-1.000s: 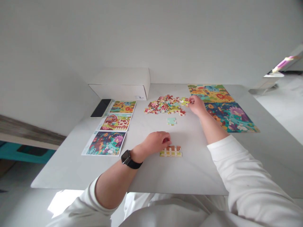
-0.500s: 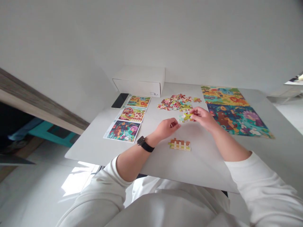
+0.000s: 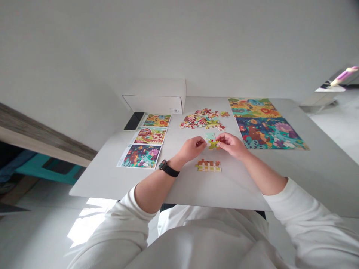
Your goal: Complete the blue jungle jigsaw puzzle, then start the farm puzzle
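Note:
A yellow-green puzzle piece is between my hands, just above or on the table. My right hand pinches its right side with thumb and fingers. My left hand, with a black watch on the wrist, is closed with its fingertips at the piece's left edge. A pale green puzzle piece lies right behind it, touching or overlapping; I cannot tell if they are joined. Nearer me sits a joined strip of puzzle pieces showing a white fence. Behind my hands spreads a heap of loose puzzle pieces.
On the left lie a sheet with three pictures and a dark phone. A white box stands against the wall. Two colourful picture puzzles or prints lie on the right of the white table.
Both hands have come closer together, with the left fingertips now at the yellow-green piece. The camera view has turned slightly. The fence strip lies as before.

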Demonstrator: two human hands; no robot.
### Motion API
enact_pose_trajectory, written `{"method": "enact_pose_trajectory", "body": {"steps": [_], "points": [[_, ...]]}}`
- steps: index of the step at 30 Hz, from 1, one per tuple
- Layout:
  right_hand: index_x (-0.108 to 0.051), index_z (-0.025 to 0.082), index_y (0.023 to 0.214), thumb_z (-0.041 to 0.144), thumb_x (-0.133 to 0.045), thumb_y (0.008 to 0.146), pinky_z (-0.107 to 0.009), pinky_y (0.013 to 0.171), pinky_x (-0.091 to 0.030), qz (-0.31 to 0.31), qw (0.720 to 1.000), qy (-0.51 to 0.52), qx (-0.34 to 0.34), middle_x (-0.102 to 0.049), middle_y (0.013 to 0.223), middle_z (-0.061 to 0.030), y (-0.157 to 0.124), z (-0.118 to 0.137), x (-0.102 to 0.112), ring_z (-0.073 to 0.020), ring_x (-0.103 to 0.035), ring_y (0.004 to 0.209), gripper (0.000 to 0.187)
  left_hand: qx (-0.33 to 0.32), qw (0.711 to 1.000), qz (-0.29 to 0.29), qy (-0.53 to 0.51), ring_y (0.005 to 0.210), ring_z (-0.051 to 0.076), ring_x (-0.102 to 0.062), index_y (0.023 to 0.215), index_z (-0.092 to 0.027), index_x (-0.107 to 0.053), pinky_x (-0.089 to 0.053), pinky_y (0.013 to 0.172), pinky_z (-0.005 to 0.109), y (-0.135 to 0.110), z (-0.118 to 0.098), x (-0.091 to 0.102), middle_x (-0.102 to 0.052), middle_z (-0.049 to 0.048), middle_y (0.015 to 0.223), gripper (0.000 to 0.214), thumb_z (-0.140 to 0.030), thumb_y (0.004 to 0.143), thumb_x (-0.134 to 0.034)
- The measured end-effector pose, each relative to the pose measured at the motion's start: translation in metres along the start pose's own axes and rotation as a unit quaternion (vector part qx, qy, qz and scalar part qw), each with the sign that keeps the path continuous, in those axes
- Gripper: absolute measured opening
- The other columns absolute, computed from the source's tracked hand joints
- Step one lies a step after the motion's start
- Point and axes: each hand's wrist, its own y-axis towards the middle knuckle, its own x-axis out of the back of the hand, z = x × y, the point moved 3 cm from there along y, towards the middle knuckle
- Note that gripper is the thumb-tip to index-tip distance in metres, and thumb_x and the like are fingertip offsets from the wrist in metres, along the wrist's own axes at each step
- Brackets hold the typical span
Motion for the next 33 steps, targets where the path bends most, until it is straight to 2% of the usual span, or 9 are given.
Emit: {"method": "enact_pose_trajectory", "body": {"steps": [10, 12, 15, 17, 21, 24, 27, 30, 33], "points": [[-0.068, 0.025, 0.110, 0.049, -0.077, 0.087, -0.036, 0.082, -0.063, 0.001, 1.000, -0.023, 0.013, -0.075, 0.108, -0.0045, 0.000, -0.002, -0.001, -0.0196, -0.073, 0.087, 0.035, 0.019, 0.999, 0.020, -0.032, 0.067, 0.014, -0.056, 0.086, -0.019, -0.068, -0.041, 0.062, 0.026, 0.004, 0.009, -0.004, -0.067, -0.0002, 0.073, 0.028, -0.046, 0.092, -0.060], [-0.066, 0.026, 0.116, 0.047, -0.077, 0.089, -0.036, 0.080, -0.063, -0.009, 0.997, -0.058, 0.048, -0.073, 0.120, -0.0069, -0.004, 0.002, 0.001, -0.0200, -0.074, 0.089, 0.035, 0.030, 0.998, 0.021, -0.044, 0.065, 0.013, -0.055, 0.085, -0.019, -0.067, -0.041, 0.061, 0.026, 0.004, 0.008, -0.004, -0.066, -0.0006, 0.071, 0.027, -0.045, 0.091, -0.060], [-0.067, 0.028, 0.120, 0.038, -0.080, 0.088, -0.040, 0.087, -0.065, -0.002, 0.977, -0.146, 0.158, -0.067, 0.137, -0.0111, -0.013, 0.014, 0.002, -0.0273, -0.073, 0.115, 0.036, 0.073, 0.994, 0.023, -0.080, 0.057, 0.012, -0.051, 0.083, -0.020, -0.065, -0.040, 0.055, 0.025, 0.003, 0.009, -0.005, -0.061, -0.0021, 0.066, 0.027, -0.046, 0.091, -0.061], [-0.068, 0.030, 0.119, 0.031, -0.080, 0.089, -0.045, 0.098, -0.064, 0.018, 0.954, -0.209, 0.213, -0.067, 0.136, -0.0114, -0.018, 0.022, 0.001, -0.0302, -0.068, 0.128, 0.031, 0.101, 0.988, 0.034, -0.111, 0.052, 0.011, -0.049, 0.082, -0.020, -0.063, -0.040, 0.051, 0.024, 0.002, 0.009, -0.007, -0.058, -0.0028, 0.065, 0.027, -0.046, 0.091, -0.062], [-0.071, 0.031, 0.116, 0.022, -0.073, 0.093, -0.050, 0.112, -0.057, 0.026, 0.928, -0.283, 0.241, -0.073, 0.129, -0.0095, -0.020, 0.027, 0.004, -0.0293, -0.070, 0.124, 0.024, 0.103, 0.986, 0.056, -0.119, 0.052, 0.011, -0.049, 0.085, -0.020, -0.064, -0.041, 0.050, 0.025, 0.001, 0.010, -0.011, -0.058, -0.0021, 0.066, 0.029, -0.047, 0.095, -0.060], [-0.075, 0.031, 0.114, 0.026, -0.074, 0.093, -0.050, 0.112, -0.056, 0.027, 0.925, -0.310, 0.219, -0.076, 0.130, -0.0082, -0.017, 0.020, 0.019, -0.0300, -0.071, 0.123, 0.022, 0.047, 0.998, 0.023, -0.028, 0.064, 0.014, -0.058, 0.098, -0.020, -0.069, -0.050, 0.063, 0.027, 0.002, 0.011, -0.007, -0.068, 0.0009, 0.078, 0.028, -0.047, 0.098, -0.060], [-0.077, 0.030, 0.112, 0.031, -0.075, 0.094, -0.052, 0.112, -0.055, 0.023, 0.925, -0.336, 0.174, -0.079, 0.125, -0.0082, -0.014, 0.007, 0.043, -0.0311, -0.071, 0.121, 0.018, -0.042, 0.994, -0.028, 0.095, 0.091, 0.020, -0.068, 0.113, -0.020, -0.072, -0.056, 0.090, 0.035, 0.003, 0.010, -0.002, -0.076, 0.0062, 0.102, 0.025, -0.037, 0.098, -0.062], [-0.078, 0.029, 0.111, 0.030, -0.074, 0.093, -0.051, 0.111, -0.054, 0.026, 0.924, -0.358, 0.134, -0.081, 0.123, -0.0087, -0.014, -0.005, 0.065, -0.0317, -0.072, 0.119, 0.019, -0.113, 0.979, -0.034, 0.165, 0.119, 0.026, -0.067, 0.120, -0.020, -0.073, -0.050, 0.113, 0.044, 0.004, 0.009, -0.003, -0.075, 0.0110, 0.122, 0.026, -0.030, 0.099, -0.062], [-0.079, 0.028, 0.110, 0.029, -0.074, 0.093, -0.050, 0.109, -0.054, 0.031, 0.920, -0.370, 0.125, -0.082, 0.121, -0.0091, -0.015, -0.011, 0.074, -0.0322, -0.073, 0.117, 0.018, -0.143, 0.970, -0.018, 0.195, 0.133, 0.029, -0.061, 0.130, -0.021, -0.073, -0.045, 0.121, 0.049, 0.006, 0.008, -0.008, -0.071, 0.0126, 0.138, 0.033, -0.029, 0.100, -0.062]]}}
